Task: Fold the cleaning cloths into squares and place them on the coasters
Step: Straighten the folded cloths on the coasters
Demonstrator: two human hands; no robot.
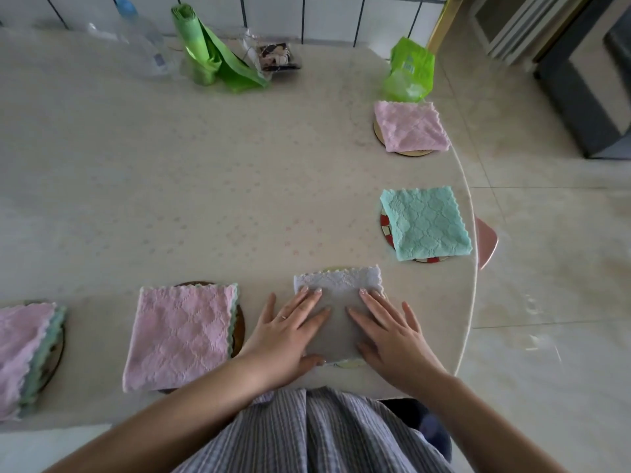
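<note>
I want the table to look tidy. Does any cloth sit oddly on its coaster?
Yes. The teal cloth lies askew, shifted toward the table edge, leaving its red coaster exposed on the left. The far pink cloth is also rotated on its coaster. Nothing looks spilled or damaged.

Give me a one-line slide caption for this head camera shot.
Both hands, left hand and right hand, press a folded grey cloth flat on its coaster, beside other cloth-topped coasters.
</note>
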